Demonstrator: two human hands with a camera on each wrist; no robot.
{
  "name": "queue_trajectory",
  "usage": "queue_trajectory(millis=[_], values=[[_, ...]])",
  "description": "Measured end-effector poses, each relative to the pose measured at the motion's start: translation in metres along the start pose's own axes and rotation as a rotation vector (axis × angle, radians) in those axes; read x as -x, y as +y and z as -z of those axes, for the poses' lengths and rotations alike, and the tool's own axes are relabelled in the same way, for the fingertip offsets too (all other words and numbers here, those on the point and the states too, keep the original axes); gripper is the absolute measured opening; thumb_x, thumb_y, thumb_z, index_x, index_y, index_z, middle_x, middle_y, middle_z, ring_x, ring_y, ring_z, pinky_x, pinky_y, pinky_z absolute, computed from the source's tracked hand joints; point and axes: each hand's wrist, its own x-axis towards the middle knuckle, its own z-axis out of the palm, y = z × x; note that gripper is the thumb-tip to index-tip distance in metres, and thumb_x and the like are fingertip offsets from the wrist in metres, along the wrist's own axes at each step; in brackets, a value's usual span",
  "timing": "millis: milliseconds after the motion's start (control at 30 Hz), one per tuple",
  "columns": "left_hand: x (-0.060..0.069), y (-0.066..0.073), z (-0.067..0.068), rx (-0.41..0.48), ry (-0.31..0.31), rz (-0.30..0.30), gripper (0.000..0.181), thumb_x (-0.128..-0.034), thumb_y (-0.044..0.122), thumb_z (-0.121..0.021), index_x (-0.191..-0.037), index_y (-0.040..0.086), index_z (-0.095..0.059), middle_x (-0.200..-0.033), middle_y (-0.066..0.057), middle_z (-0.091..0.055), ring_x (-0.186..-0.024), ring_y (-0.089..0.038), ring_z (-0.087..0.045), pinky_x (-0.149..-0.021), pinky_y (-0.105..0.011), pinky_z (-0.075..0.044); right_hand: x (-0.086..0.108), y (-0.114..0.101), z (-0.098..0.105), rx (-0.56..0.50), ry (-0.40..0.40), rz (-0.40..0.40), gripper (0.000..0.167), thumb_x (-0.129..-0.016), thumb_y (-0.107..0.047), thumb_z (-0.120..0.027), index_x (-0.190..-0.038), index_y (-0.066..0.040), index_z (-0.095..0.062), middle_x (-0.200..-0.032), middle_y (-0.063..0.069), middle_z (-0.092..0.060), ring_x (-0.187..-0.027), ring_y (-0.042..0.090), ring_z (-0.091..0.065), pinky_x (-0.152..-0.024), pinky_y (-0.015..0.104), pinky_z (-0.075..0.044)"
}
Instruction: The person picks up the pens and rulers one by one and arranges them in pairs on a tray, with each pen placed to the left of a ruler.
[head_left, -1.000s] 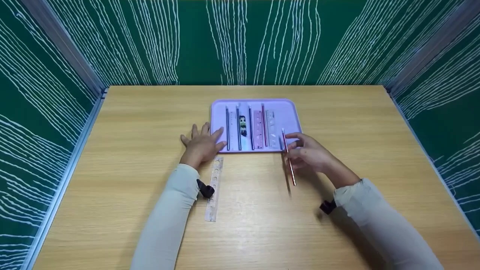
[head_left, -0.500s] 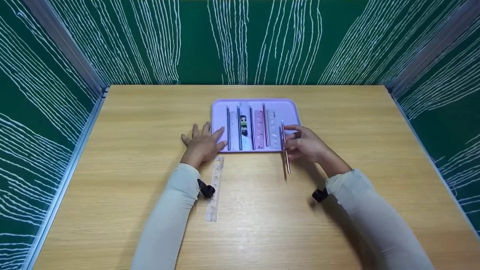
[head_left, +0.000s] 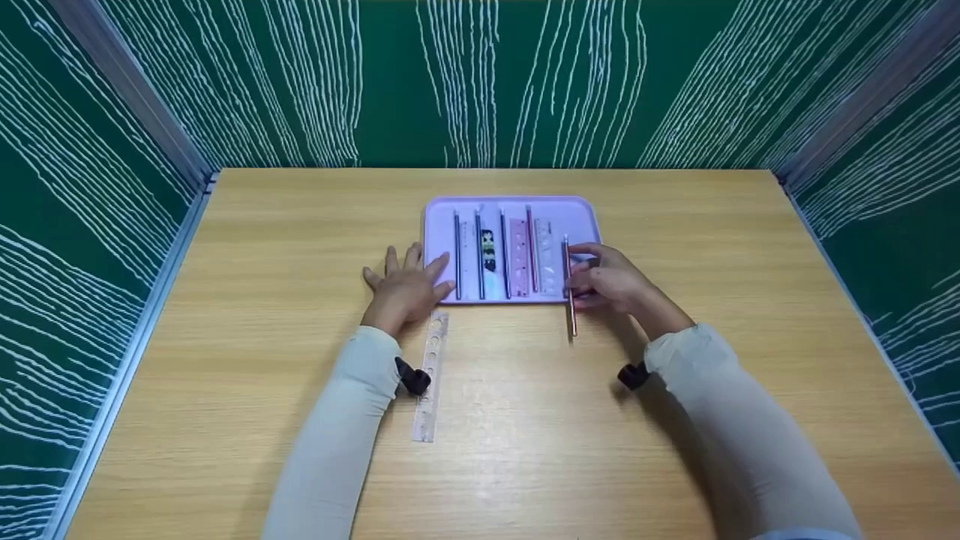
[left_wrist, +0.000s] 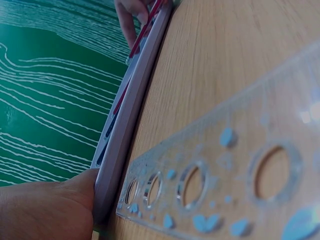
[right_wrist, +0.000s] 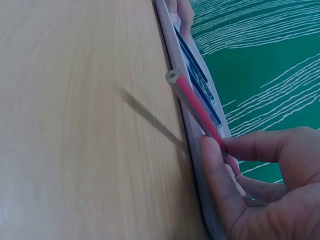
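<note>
My right hand [head_left: 611,279] pinches a red pencil [right_wrist: 192,102] between thumb and fingers over the right end of the lilac tray [head_left: 585,217]. The pencil's near end juts past the tray's front rim, above the table. Spread fingers of my left hand [head_left: 405,292] rest at the tray's front left corner. Inside the tray, dark pencils [head_left: 457,255], another red pencil [head_left: 532,247], a pink ruler [head_left: 518,259], clear rulers [head_left: 547,259] and a strip with a dark cartoon print [head_left: 488,251] lie side by side.
A clear ruler with round holes and blue leaf prints [left_wrist: 225,175] lies on the wooden table [head_left: 262,300], beside my left wrist and in front of the tray. Green panels with white lines [head_left: 390,90] stand behind the table and along both sides.
My right hand has moved the red pencil forward and slightly left, farther over the tray. My left hand stays at the tray's corner.
</note>
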Motion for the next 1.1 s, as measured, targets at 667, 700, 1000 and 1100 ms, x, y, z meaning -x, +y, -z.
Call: queue_trajectory(millis=[667, 700, 1000, 1100], values=[[0.001, -0.001, 0.0, 0.003, 0.01, -0.006, 0.063, -0.1034, 0.064, -0.037, -0.161, 0.047, -0.019, -0.174, -0.008, 0.001, -0.155, -0.052, 0.01, -0.11, -0.086, 0.004, -0.004, -0.004, 0.001, 0.033, -0.003, -0.03, 0.078, -0.09, 0.006, -0.061, -0.16, -0.01, -0.03, -0.117, 0.016, -0.052, -0.088, 0.019, -0.064, -0.07, 0.033, -0.064], [0.002, -0.001, 0.0, -0.002, 0.01, -0.007, 0.063, -0.1034, 0.064, -0.037, -0.161, 0.047, -0.019, -0.174, -0.008, 0.0, -0.155, -0.052, 0.009, -0.11, -0.086, 0.003, -0.004, -0.004, 0.001, 0.04, -0.002, -0.033, 0.078, -0.09, 0.005, -0.061, -0.16, -0.011, -0.031, -0.118, 0.016, -0.052, -0.089, 0.02, -0.064, -0.071, 0.034, -0.064], [0.002, 0.0, 0.002, 0.002, 0.006, -0.004, 0.062, -0.1034, 0.064, -0.037, -0.161, 0.047, -0.019, -0.174, -0.008, 0.001, -0.155, -0.052, 0.011, -0.111, -0.085, 0.004, -0.008, -0.011, 0.003, 0.096, 0.014, -0.082, 0.075, -0.092, 0.0, -0.063, -0.159, -0.016, -0.033, -0.129, 0.018, -0.049, -0.103, 0.026, -0.062, -0.079, 0.038, -0.064], [0.002, 0.0, 0.002, 0.004, 0.005, -0.002, 0.062, -0.1034, 0.064, -0.037, -0.161, 0.048, -0.019, -0.174, -0.008, 0.001, -0.155, -0.051, 0.011, -0.111, -0.085, 0.004, -0.01, -0.014, 0.004, 0.106, 0.022, -0.09, 0.075, -0.093, -0.001, -0.062, -0.16, -0.018, -0.032, -0.132, 0.018, -0.047, -0.107, 0.027, -0.061, -0.08, 0.038, -0.064]])
